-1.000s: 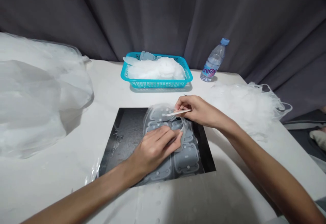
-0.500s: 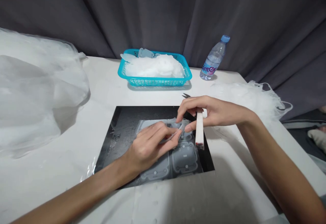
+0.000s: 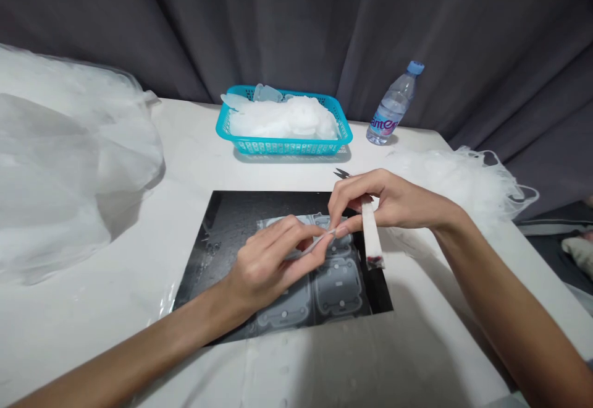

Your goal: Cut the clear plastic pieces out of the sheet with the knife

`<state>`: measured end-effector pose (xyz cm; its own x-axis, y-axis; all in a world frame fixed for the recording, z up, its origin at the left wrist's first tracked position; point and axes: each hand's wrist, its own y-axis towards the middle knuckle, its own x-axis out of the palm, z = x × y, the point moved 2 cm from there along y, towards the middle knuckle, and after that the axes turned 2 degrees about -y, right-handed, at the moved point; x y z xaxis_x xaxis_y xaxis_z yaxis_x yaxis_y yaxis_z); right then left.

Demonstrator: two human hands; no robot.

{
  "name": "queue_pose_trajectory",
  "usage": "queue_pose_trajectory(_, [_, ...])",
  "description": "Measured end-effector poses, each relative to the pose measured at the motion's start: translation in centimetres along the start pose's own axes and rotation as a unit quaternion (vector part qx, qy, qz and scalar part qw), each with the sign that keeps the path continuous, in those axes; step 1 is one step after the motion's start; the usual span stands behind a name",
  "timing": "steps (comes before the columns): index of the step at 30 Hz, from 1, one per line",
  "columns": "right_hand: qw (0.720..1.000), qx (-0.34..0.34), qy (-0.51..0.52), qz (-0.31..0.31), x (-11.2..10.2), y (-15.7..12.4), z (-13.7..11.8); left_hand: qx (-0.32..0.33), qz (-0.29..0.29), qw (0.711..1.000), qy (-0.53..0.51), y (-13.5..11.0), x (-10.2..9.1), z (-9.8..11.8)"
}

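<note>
Pinching a thin clear strip (image 3: 319, 244) over the black mat (image 3: 222, 235), left hand (image 3: 273, 263) and right hand (image 3: 384, 201) meet fingertip to fingertip; right also grips a white stick (image 3: 370, 238), long axis pointing toward the person, at the mat's right edge.

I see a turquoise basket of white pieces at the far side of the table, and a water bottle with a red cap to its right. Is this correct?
Not quite. In the head view the water bottle has a blue cap, not red. The rest holds: the turquoise basket of white pieces sits at the far side of the table, with the bottle to its right.
</note>
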<state>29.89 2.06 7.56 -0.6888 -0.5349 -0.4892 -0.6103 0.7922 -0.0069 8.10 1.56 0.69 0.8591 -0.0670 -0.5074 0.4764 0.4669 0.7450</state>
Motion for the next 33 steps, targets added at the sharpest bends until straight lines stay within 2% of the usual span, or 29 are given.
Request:
queue_pose_trajectory(6, [0.999, 0.016, 0.022, 0.029, 0.3, 0.1, 0.3, -0.047, -0.004, 0.997, -0.065, 0.8, -0.2, -0.2])
queue_pose_trajectory(10, [0.998, 0.046, 0.035, 0.035, -0.3, -0.2, 0.4, -0.076, -0.033, 0.993, -0.079, 1.0, -0.5, 0.0])
queue_pose_trajectory(14, [0.991, 0.098, -0.036, 0.08, -1.5, -0.7, 1.6, -0.114, -0.052, 0.989, -0.084, 0.8, -0.6, 0.1])
queue_pose_trajectory(16, [0.985, 0.141, -0.076, 0.064, -1.6, -0.8, 2.4, -0.118, -0.043, 0.99, -0.066, 0.6, -0.7, 0.1])
queue_pose_trajectory(18, [0.982, 0.171, -0.085, -0.001, -1.2, -0.7, 3.0, -0.118, -0.031, 0.991, -0.047, 0.5, -0.7, -0.1])
queue_pose_trajectory(20, [0.978, 0.17, -0.108, -0.05, -0.6, -0.4, 3.5, -0.113, -0.024, 0.992, -0.041, 0.5, -0.8, -0.1])
queue_pose_trajectory(21, [0.978, 0.157, -0.135, -0.039, -0.5, -0.2, 3.7, -0.108, -0.024, 0.993, -0.041, 0.5, -0.8, -0.1])
queue_pose_trajectory(22, [0.975, 0.14, -0.173, -0.001, -0.5, 0.1, 4.1, -0.102, -0.024, 0.994, -0.041, 0.6, -0.8, 0.0])
queue_pose_trajectory(23, [0.966, 0.125, -0.219, 0.057, -0.5, 0.3, 4.5, -0.095, -0.024, 0.994, -0.041, 0.8, -0.9, 0.1])
queue_pose_trajectory(25, [0.925, 0.121, -0.309, 0.187, -0.5, 0.8, 5.7, -0.082, -0.022, 0.995, -0.043, 1.1, -1.0, 0.3])
queue_pose_trajectory(27, [0.876, 0.149, -0.383, 0.254, -0.4, 1.1, 7.2, -0.075, -0.016, 0.996, -0.049, 1.4, -1.1, 0.5])
queue_pose_trajectory(29, [0.851, 0.179, -0.423, 0.255, 0.0, 1.4, 8.5, -0.083, -0.017, 0.994, -0.066, 1.7, -1.3, 0.6])
queue_pose_trajectory(33, [0.831, 0.181, -0.475, 0.226, 0.7, 1.9, 9.7, -0.122, -0.043, 0.986, -0.108, 2.2, -1.3, 0.3])
